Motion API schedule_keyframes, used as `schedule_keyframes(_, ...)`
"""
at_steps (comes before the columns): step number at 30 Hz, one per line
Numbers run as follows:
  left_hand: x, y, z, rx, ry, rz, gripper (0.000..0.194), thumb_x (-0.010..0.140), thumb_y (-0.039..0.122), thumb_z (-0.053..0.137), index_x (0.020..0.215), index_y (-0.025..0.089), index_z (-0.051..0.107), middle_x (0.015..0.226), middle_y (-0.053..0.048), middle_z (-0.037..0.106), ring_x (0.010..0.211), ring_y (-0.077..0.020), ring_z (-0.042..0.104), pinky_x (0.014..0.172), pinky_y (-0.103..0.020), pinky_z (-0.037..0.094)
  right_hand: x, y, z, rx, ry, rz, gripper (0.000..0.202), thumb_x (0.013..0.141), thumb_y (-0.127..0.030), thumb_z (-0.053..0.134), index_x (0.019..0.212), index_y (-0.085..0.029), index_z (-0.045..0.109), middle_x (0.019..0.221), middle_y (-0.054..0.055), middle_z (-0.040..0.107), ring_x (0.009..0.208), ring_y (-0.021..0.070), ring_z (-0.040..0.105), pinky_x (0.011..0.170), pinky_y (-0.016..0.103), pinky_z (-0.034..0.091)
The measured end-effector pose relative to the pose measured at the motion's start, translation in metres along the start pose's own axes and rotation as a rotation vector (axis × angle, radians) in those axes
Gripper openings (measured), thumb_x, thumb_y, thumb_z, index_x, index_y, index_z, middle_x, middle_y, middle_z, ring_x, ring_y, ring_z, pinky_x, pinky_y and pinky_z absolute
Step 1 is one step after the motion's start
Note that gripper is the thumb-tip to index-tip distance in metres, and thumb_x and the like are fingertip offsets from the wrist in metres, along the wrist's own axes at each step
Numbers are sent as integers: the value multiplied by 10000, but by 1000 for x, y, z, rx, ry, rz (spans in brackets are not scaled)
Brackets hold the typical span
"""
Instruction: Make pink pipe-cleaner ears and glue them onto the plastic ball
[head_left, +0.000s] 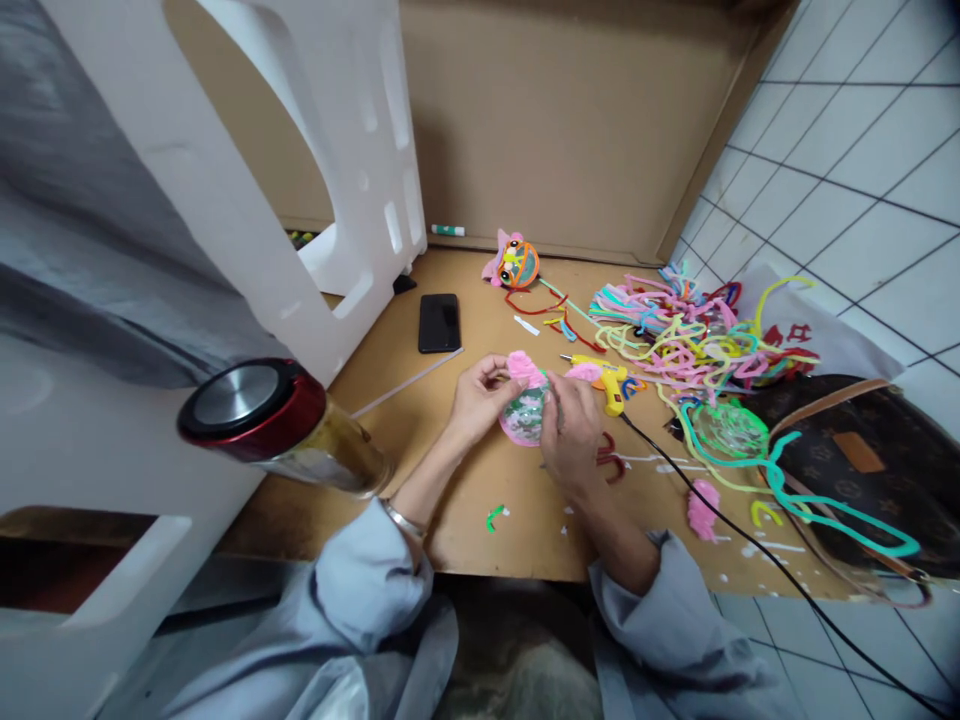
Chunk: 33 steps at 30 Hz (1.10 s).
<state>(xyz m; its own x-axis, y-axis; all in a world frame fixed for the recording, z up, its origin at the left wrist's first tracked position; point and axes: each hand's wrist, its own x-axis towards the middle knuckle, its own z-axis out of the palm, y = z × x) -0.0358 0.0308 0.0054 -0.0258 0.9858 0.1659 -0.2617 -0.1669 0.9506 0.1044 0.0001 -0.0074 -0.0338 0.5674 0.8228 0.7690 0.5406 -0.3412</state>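
Soft, muted light glints off the metal lid (pixel 236 394); edges stretch.

Black phone (pixel 438 324), red-collared flask (pixel 289 425), brown handbag (pixel 896 465)

Over the bench (pixel 442 520), I see a shiny, mottled green ball (pixel 523 418) edged below with pink fuzz (pixel 517 438). A fluffy pink piece (pixel 523 368) sits at its top.

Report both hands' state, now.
Left hand: closed, holding the pink-trimmed round piece.
Right hand: closed, holding the same piece's right side.
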Motion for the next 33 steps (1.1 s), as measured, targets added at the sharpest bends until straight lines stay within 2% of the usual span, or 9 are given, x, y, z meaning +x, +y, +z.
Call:
schedule_keyframes(9,-2,1,-1,102,-88,45,346,622,403,873,809,174,696,776,-7,701,711,-128,595,726,-261,460,1,-4,-2,-264,4,-103,241,1028,-191,439,987,-158,674,810,79,663,747,200,565,733,328,437)
schedule_keyframes(14,-2,5,-2,153,-108,52,388,610,430,884,829,169,698,812,-19,709,757,-142,614,767,-272,477,3,-7,-3,-299,10,-96,242,1022,-179,457,887,-172,657,752,58,624,723,193,537,705,312,408)
schedule_keyframes(19,-4,8,-3,204,-120,49,405,614,451,889,852,170,721,851,-25,726,794,-152,626,796,-277,490,5,-9,-2,-328,2,-63,263,1034,-206,441,885,-183,657,746,47,609,710,183,527,718,306,405)
schedule_keyframes(26,-2,4,1,-1,-84,-11,413,576,477,917,758,161,723,712,-9,699,644,-130,611,669,-268,503,1,-8,-1,-234,2,-45,240,1029,-211,435,999,-181,671,801,77,655,754,207,565,729,338,429)
schedule_keyframes(29,1,1,0,-53,-80,-25,448,541,485,933,751,151,722,701,-14,707,638,-127,621,666,-262,515,-1,-7,-3,-190,-34,-35,248,1017,-202,425,1054,-165,668,878,109,687,808,224,585,760,362,450)
schedule_keyframes(33,3,-4,-2,-84,-58,-33,466,534,515,930,752,157,725,742,-21,734,673,-133,647,691,-266,531,-4,-7,-8,-176,-39,-85,230,965,-121,444,1010,-162,666,874,111,682,835,230,585,760,360,463)
